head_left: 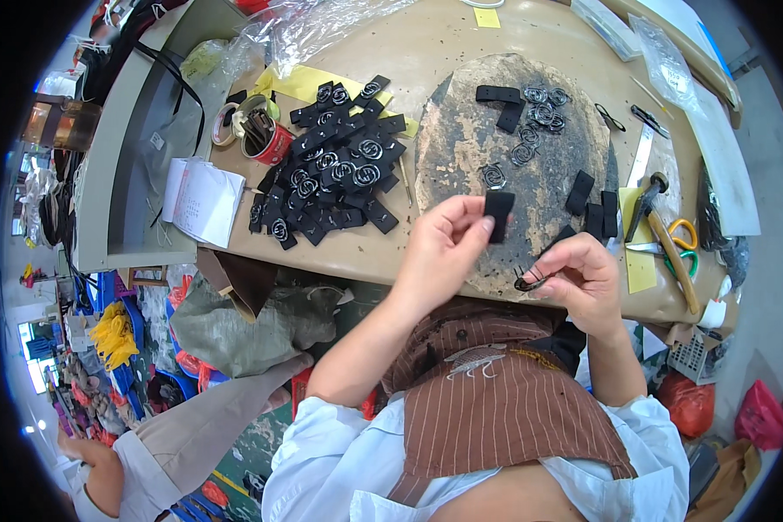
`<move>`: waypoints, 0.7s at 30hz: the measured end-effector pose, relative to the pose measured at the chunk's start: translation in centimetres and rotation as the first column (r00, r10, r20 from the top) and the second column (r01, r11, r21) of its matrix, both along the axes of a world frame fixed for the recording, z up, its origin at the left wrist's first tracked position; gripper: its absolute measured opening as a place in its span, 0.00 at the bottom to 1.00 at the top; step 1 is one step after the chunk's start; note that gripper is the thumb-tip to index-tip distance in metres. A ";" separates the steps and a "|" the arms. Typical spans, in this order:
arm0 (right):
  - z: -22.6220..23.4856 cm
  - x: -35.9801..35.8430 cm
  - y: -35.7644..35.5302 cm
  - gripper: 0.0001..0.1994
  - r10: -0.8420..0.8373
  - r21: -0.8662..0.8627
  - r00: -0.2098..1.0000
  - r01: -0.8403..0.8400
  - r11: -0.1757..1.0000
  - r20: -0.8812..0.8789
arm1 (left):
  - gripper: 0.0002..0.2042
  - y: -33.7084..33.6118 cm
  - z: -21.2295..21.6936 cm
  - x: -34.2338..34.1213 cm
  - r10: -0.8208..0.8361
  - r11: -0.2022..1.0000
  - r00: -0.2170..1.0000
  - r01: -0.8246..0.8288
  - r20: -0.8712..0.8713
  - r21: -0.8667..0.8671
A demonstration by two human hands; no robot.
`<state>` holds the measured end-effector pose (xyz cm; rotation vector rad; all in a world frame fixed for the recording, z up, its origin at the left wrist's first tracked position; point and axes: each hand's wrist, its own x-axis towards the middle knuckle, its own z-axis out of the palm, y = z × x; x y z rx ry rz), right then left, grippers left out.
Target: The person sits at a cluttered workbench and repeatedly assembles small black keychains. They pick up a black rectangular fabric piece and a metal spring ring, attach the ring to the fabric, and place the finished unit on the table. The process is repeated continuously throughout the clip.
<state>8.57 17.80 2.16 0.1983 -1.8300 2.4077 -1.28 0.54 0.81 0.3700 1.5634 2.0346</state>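
My left hand (444,244) pinches a short black strap piece (498,205) upright between thumb and fingers. Lower and to the right, my right hand (585,271) grips a small dark metal ornament (524,283) with thin prongs sticking up. Both hands are over the near edge of a worn round block (461,130) with a patchy grey and tan top. On the block lie several loose metal ornaments (544,115), one metal ornament (493,177) just beyond my left hand, and black strap pieces (580,193) beyond my right hand.
Left of the block is a heap of black straps with metal ornaments (331,170), by a red can (274,143) and a paper pad (204,202). A hammer (672,248) and scissors (683,235) lie at right. Another person's leg (209,418) shows at lower left.
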 end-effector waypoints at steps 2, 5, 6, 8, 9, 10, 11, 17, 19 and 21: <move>-0.1 -0.8 0.1 0.12 0.015 0.106 0.991 -0.001 0.994 -0.130 | 0.08 0.4 1.2 1.8 -0.016 0.994 0.999 0.011 0.043 0.109; 0.0 -1.2 0.2 0.11 -0.020 0.180 0.978 0.058 0.982 -0.206 | 0.12 0.2 2.9 3.0 -0.035 0.986 0.990 0.012 0.136 0.167; 0.1 -1.2 0.2 0.10 -0.044 0.190 0.976 0.086 0.978 -0.212 | 0.12 0.2 3.1 3.1 -0.023 0.985 0.986 -0.007 0.166 0.175; -0.1 -0.9 0.2 0.11 -0.066 0.172 0.975 0.104 0.980 -0.210 | 0.14 0.2 3.2 3.3 -0.013 0.984 0.985 -0.018 0.174 0.175; -0.1 -0.8 0.2 0.11 -0.078 0.163 0.975 0.113 0.980 -0.209 | 0.15 0.1 3.1 3.4 -0.014 0.986 0.988 -0.012 0.154 0.168; -0.1 -0.8 0.2 0.11 -0.088 0.167 0.973 0.125 0.978 -0.213 | 0.16 0.0 3.0 3.6 -0.015 0.987 0.991 -0.007 0.135 0.160; 0.0 -0.8 0.1 0.11 -0.098 0.170 0.971 0.137 0.976 -0.217 | 0.16 0.0 3.1 3.6 -0.007 0.989 0.994 -0.010 0.113 0.147; 1.4 -1.0 0.1 0.10 -0.086 0.368 0.972 0.163 0.916 -0.217 | 0.21 -0.5 2.9 4.3 -0.013 0.995 0.992 0.001 -0.125 -0.100; 1.5 -1.1 -0.2 0.09 -0.128 0.362 0.980 0.177 0.915 -0.154 | 0.22 -0.6 3.2 4.6 -0.070 0.979 0.958 0.013 -0.278 -0.203; 1.4 -1.0 -0.6 0.09 -0.196 0.270 0.981 0.192 0.943 -0.015 | 0.22 -0.6 3.6 4.6 -0.083 0.979 0.967 0.034 -0.240 -0.203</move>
